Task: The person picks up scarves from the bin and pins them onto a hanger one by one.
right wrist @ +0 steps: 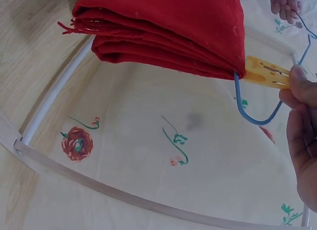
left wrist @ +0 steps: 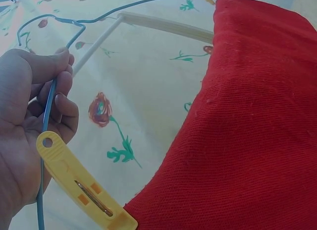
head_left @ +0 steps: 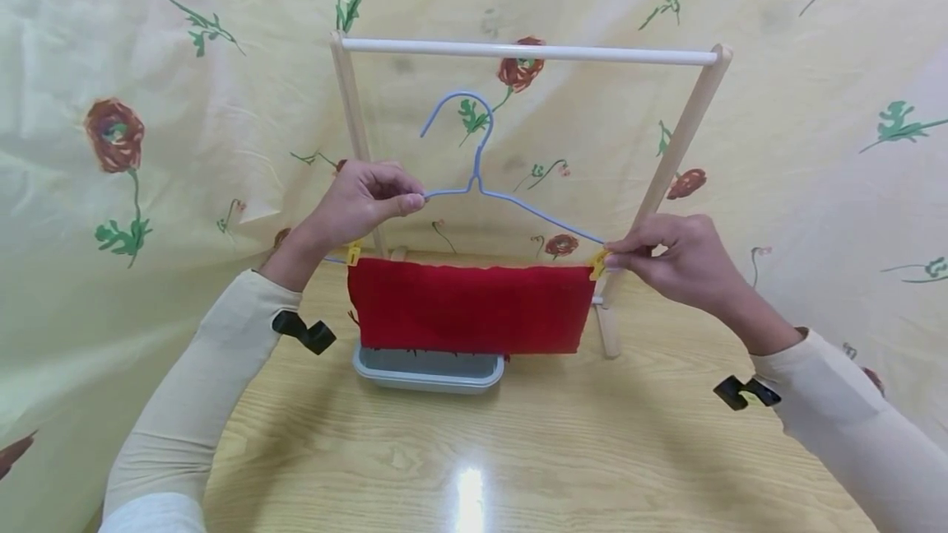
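A blue wire hanger [head_left: 477, 159] is held up with its hook uppermost. Over it hangs a folded red scarf [head_left: 474, 307], its fringe showing along the lower edge. My left hand [head_left: 355, 208] pinches the hanger's left sloping wire between thumb and fingers. Beneath that wrist, a yellow clothespin [left wrist: 81, 178] clips the scarf's left edge. At the right end, thumb and fingers of my right hand [head_left: 677, 261] pinch the tail of another yellow clothespin [right wrist: 267, 73], which sits at the scarf's upper corner beside the hanger's bent end.
Behind the hanger stands a wooden rack with a white top rod [head_left: 526, 50]. A pale blue plastic tub [head_left: 429, 382] sits on the wood-grain table [head_left: 415, 451], partly covered from view by the scarf. Flower-printed cloth [head_left: 222, 122] hangs at the back and sides.
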{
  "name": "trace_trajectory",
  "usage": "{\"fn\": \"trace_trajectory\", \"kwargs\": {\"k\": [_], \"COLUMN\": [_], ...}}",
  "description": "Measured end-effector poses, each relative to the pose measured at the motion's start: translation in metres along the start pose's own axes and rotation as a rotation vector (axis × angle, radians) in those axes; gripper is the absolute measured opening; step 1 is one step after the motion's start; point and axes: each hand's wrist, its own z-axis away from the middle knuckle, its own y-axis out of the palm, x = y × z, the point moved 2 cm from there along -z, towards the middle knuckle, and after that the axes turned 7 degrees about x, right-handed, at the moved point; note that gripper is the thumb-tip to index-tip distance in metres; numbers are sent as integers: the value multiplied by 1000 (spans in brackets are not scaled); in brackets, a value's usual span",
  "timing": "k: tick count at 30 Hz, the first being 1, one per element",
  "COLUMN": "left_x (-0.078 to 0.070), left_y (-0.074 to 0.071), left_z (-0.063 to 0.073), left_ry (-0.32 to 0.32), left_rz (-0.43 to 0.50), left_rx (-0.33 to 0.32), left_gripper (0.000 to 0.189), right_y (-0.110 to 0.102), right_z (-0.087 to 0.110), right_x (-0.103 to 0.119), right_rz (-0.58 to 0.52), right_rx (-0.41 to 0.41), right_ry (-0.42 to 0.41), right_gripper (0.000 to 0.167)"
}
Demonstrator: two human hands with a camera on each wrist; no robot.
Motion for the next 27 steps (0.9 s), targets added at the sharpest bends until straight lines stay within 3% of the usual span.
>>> {"fn": "trace_trajectory", "kwargs": {"k": [10, 27], "left_x": [-1, -1], "left_y": [2, 5], "left_z": [0, -1], "left_ry": [22, -1], "left_rz": [6, 6], "left_rx": [8, 19], "left_gripper": [11, 10], "right_y": [5, 5], "right_z": [-1, 3], "right_x": [2, 3], "right_rz": [78, 127], "right_rx": [-4, 97], "right_ry": [-72, 2], "right_gripper": [32, 40]}}
